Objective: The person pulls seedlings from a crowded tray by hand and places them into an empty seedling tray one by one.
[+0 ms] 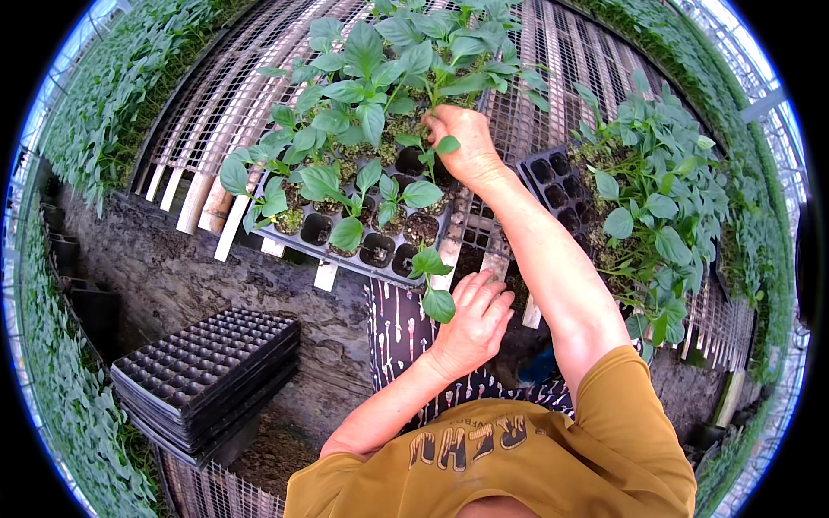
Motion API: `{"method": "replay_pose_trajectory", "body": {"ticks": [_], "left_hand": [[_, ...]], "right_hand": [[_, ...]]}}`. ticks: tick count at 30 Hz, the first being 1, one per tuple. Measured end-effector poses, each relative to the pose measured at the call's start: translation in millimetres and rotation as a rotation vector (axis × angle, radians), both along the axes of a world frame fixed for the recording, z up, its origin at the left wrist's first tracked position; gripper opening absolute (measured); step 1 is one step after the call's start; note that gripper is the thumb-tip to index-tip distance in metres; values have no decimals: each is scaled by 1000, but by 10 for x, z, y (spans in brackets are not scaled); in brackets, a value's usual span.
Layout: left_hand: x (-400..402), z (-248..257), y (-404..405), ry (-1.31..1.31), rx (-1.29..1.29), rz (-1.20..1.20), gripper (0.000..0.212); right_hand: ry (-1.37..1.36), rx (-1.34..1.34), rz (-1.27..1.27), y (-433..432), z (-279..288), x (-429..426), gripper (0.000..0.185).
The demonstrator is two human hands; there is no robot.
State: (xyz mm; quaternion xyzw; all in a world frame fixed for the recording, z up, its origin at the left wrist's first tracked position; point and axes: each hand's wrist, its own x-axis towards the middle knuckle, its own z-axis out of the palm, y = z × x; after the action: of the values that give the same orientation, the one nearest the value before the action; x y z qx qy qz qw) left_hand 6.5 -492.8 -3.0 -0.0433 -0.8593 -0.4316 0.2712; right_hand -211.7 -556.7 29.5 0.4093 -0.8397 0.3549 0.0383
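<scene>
A black plastic cell tray [363,269] of leafy green seedlings [363,97] lies before me on the mesh bench. My right hand [463,142] reaches over its right side, fingers pinched at the base of a seedling stem [435,97]; the fingertips are partly hidden. A small seedling [424,152] stands just left of that wrist. Near the tray's front right corner is my left hand [476,317], fingers curled, beside a two-leaved seedling [439,304]. Whether it grips anything is hidden. Several front cells [316,228] hold no plant.
At the right sits another cell tray [550,168] with dense seedlings [660,194]. A stack of black cell trays [204,369] stands at lower left. The bench is plastic mesh [259,97] over wooden slats [231,226], whose ends jut out. Dense plants [110,110] line the sides.
</scene>
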Motion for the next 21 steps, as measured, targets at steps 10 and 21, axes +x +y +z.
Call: {"method": "replay_pose_trajectory", "body": {"ticks": [10,21], "left_hand": [[-89,1,12,17,-74,-23,27],[-430,148,298,14,-198,-46,31]], "right_hand": [[-517,-418,-37,1073,575,234,16],[-246,28,-474,2471,583,632,12]]}}
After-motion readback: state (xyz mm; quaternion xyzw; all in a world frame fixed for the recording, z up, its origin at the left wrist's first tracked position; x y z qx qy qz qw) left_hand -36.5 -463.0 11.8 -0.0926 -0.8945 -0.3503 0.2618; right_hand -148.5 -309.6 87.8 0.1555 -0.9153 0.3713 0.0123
